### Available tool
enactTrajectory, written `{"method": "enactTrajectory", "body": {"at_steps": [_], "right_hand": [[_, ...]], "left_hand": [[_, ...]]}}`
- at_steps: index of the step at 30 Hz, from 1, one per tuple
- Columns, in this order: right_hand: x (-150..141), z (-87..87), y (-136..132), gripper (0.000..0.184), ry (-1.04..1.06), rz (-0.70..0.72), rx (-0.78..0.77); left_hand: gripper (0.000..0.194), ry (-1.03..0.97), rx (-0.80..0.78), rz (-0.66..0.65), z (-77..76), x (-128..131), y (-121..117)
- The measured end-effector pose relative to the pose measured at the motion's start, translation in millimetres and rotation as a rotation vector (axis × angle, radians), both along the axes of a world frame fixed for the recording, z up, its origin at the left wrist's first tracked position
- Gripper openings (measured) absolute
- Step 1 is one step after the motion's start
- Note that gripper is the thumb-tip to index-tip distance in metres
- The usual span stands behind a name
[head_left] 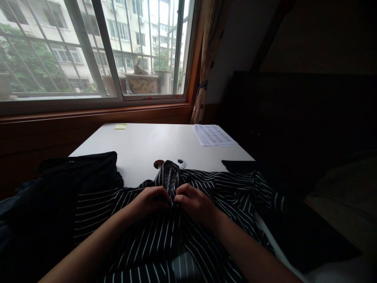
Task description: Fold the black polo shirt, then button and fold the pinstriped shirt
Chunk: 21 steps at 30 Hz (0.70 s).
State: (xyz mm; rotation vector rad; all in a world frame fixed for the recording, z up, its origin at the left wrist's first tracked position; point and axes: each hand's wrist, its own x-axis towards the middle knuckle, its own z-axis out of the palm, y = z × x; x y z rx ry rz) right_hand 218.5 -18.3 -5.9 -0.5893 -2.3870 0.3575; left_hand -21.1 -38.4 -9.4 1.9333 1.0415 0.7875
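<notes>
A dark shirt with thin white stripes (153,232) lies spread across the near part of the white table, its collar toward the window and its sleeves out to both sides. My left hand (154,197) pinches the front edge just below the collar. Opposite it, my right hand (190,198) grips the other front edge, fingers curled. The two hands nearly meet at the middle of the shirt. Whether a button sits between the fingertips is too small to tell. Lower down, the fronts part and show the inside of the cloth.
Dark folded clothes (97,169) are piled at the left. Printed sheets (213,135) and a yellow sticky note (120,126) lie on the far part of the white table (147,141). Beyond are a barred window (141,47) and a tied curtain (203,86). Dark flat material extends at the right.
</notes>
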Motion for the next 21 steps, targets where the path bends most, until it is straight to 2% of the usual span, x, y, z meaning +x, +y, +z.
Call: {"method": "enactTrajectory", "body": {"at_steps": [3,5,7,9,11,14,18,21], "right_hand": [[-1,3.9,-2,0.01,0.033,-0.044,-0.2],[-2,4.1,-1,0.005,0.071,-0.082,-0.281],[-2,1.0,2,0.008,0.086,-0.074,-0.244],[0,-4.0,6,0.018,0.091,-0.038,-0.163],[1,-8.4,10,0.026,0.108,-0.016,-0.146],[4,-9.2,13,0.029,0.141,-0.015,-0.241],[5,-1.8,12,0.027,0.205,-0.004,-0.383],[3,1.4,12,0.017,0.226,-0.065,-0.441]], "left_hand": [[0.015,-0.031,-0.001,-0.017,2.8,-1,-2],[0.017,-0.06,-0.006,-0.035,4.4,-2,-4],[0.018,-0.074,-0.01,-0.046,5.1,-2,-5],[0.018,-0.073,-0.004,-0.042,4.7,-2,-5],[0.017,-0.069,0.0,-0.037,3.7,-1,-4],[0.015,-0.052,0.015,-0.024,1.1,1,-2],[0.013,-0.007,0.06,-0.002,-2.8,2,0],[0.013,0.035,0.08,0.021,-3.1,4,0]]}}
